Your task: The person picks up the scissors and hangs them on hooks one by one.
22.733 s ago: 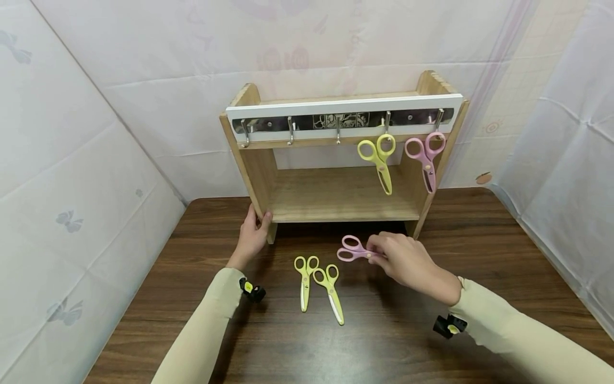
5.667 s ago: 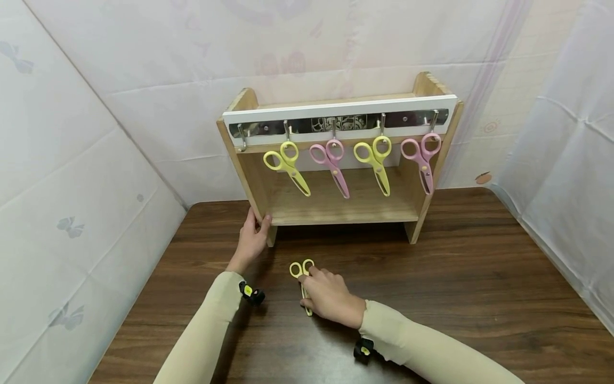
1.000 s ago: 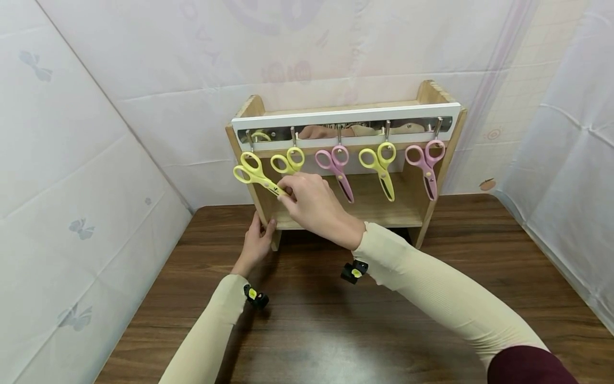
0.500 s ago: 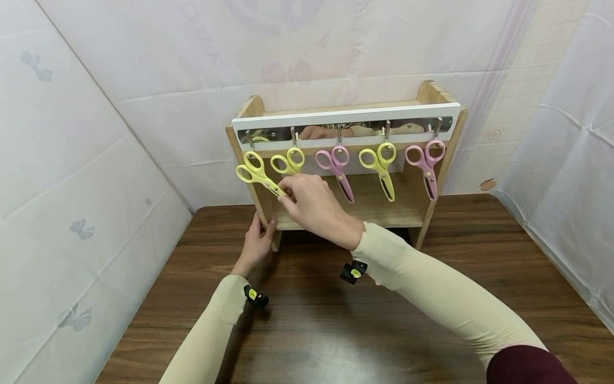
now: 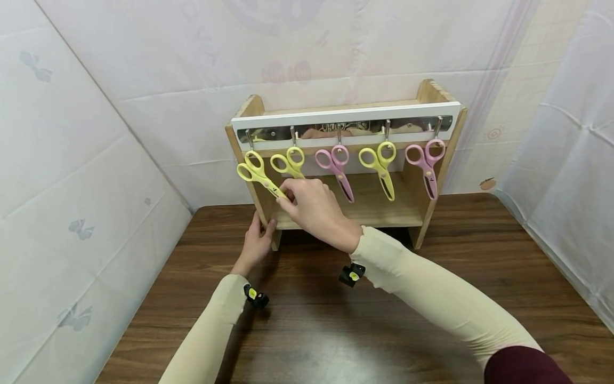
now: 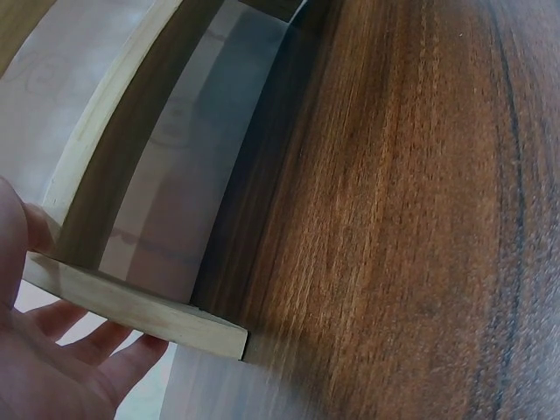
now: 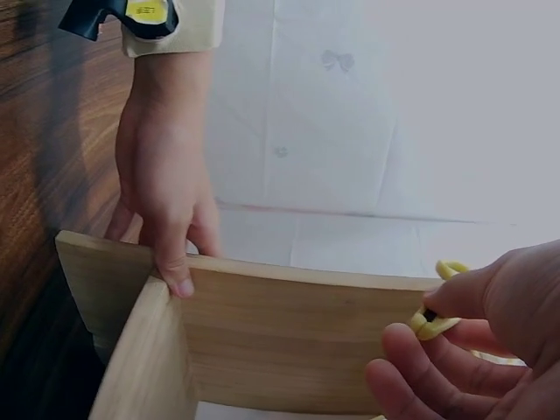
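Note:
My right hand [image 5: 314,205] pinches the blades of yellow scissors [image 5: 259,173] between thumb and fingers. One handle loop of these scissors is at the leftmost hook [image 5: 249,140], and the blade tips are hidden by the fingers. My left hand [image 5: 255,245] grips the lower left side panel of the wooden shelf [image 5: 345,218]; in the left wrist view its thumb and fingers lie on either side of the panel edge [image 6: 140,306]. Just right of the held pair hang more yellow scissors [image 5: 289,161], their blades partly behind my right hand.
Pink scissors [image 5: 336,166], yellow scissors [image 5: 380,166] and pink scissors [image 5: 426,164] hang from the other hooks on the white rail [image 5: 345,111]. The shelf stands at the back of a brown wood-grain table [image 5: 316,325]. White patterned cloth [image 5: 158,80] encloses the back and sides.
Pink and yellow scissors from the table now hang on the middle hooks. The last yellow pair went from table to leftmost hook; lately my right hand sank slightly with it. The left hand stayed.

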### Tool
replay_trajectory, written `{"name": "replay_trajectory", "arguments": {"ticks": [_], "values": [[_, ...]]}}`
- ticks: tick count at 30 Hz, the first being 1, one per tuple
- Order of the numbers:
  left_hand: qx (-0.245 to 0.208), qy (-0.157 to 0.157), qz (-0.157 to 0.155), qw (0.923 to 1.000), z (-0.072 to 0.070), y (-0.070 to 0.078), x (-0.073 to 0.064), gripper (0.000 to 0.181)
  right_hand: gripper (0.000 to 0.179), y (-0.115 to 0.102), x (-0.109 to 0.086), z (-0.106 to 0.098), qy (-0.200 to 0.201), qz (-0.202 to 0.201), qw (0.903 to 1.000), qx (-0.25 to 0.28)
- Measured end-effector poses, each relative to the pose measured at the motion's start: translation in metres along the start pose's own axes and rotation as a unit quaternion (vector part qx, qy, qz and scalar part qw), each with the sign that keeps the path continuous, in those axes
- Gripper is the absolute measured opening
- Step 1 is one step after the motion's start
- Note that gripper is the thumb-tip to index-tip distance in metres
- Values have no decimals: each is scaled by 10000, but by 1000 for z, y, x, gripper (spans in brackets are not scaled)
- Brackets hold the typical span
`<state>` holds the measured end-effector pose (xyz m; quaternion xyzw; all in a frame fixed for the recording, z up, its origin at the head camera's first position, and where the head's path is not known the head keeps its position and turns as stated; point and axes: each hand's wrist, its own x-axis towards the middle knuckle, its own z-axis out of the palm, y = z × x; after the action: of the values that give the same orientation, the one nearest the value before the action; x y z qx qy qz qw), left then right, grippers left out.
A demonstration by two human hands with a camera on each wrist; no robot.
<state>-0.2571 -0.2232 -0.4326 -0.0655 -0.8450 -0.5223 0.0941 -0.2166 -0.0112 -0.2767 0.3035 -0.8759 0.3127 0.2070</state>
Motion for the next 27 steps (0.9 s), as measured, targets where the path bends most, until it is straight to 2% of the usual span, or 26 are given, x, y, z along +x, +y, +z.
{"name": "replay_trajectory", "arguments": {"ticks": [7,27], "values": [[-15,-11,-2,10000,0,-1,1,53,10,3,-4,14,303,185,9992,-179],[8,-34,-59,10000,-1,-1,1,55,12,9,-3,47,559,294,9978,-203]]}}
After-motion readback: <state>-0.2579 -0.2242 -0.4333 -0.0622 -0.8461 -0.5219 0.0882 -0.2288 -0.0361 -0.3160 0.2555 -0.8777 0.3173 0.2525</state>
